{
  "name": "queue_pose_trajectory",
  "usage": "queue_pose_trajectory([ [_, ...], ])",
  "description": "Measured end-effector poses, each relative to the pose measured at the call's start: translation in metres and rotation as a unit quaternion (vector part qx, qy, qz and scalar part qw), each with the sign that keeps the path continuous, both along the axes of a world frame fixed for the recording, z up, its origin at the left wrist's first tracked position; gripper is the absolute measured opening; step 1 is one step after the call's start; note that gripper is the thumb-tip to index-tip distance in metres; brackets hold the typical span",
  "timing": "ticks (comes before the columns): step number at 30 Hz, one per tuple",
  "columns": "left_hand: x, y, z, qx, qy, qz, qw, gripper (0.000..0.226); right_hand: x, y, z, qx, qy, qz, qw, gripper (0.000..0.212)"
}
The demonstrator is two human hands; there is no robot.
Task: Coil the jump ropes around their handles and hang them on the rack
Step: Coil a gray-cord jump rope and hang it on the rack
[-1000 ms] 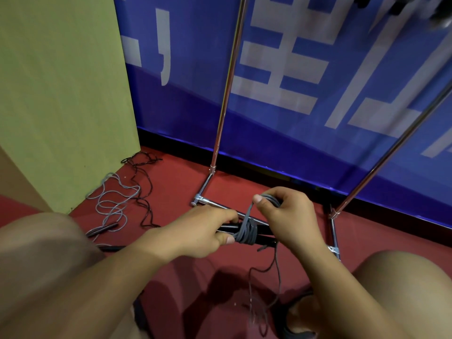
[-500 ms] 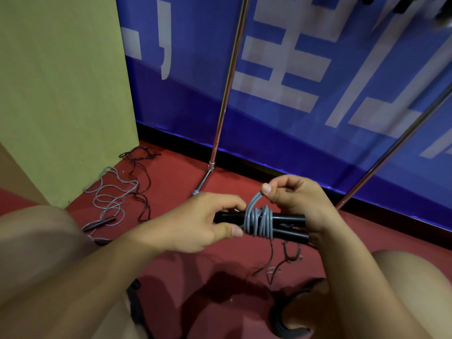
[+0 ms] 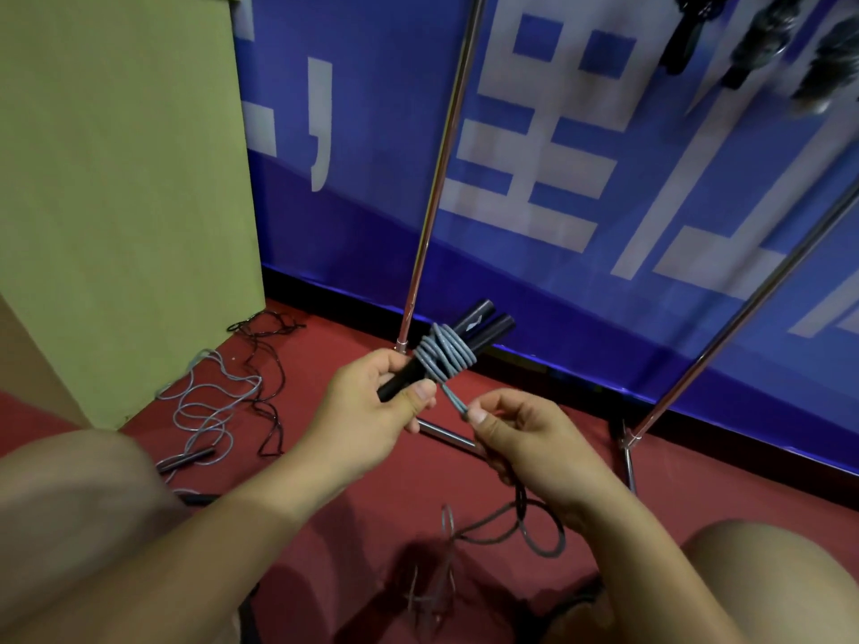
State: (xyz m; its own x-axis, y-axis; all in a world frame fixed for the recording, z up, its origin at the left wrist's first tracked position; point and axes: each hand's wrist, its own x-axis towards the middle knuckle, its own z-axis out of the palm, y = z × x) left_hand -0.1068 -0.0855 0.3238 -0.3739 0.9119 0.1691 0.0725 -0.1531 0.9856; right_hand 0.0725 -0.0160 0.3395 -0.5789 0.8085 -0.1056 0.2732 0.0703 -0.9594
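Observation:
My left hand (image 3: pixel 372 402) grips the near end of two black handles (image 3: pixel 483 323) held side by side, which point up and to the right. Several turns of grey rope (image 3: pixel 445 357) are wound round their middle. My right hand (image 3: pixel 520 434) pinches the doubled grey rope just below the coil, and the slack (image 3: pixel 525 532) loops down under that hand to the red floor. The metal rack's left post (image 3: pixel 441 169) rises right behind the handles, and its right post (image 3: pixel 753 299) slants up at the right.
More jump ropes, one grey (image 3: pixel 204 406) and one black (image 3: pixel 265 369), lie tangled on the floor by the green panel (image 3: pixel 116 202) at the left. Coiled ropes (image 3: pixel 762 34) hang at the top right. A blue banner (image 3: pixel 604 188) runs behind the rack. My knees frame the bottom.
The handles have swung from lying level to pointing up and right. My right hand came off the top of the coil and moved down below it, drawing the rope with it.

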Motion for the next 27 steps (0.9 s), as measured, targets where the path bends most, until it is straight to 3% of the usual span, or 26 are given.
queue_pose_trajectory([
  [8,-0.006,0.007,-0.006,-0.064,0.058,0.093,0.992,0.010,-0.004,-0.006,-0.009,0.029,-0.075,0.062,0.995,0.009],
  [13,-0.007,0.010,-0.008,-0.093,0.145,0.124,0.977,0.013,-0.002,-0.005,-0.006,0.060,-0.140,0.062,0.986,0.030],
  [18,-0.008,0.012,-0.007,-0.092,0.228,0.136,0.960,0.019,0.000,-0.012,-0.002,0.088,-0.122,0.063,0.987,0.036],
  [24,-0.016,0.019,-0.005,-0.114,0.250,0.138,0.952,0.020,0.000,-0.013,-0.001,0.123,-0.069,0.036,0.989,0.020],
  [27,-0.017,0.021,-0.007,-0.115,0.245,0.133,0.953,0.020,-0.001,-0.010,-0.003,0.153,-0.061,-0.024,0.986,0.014],
])
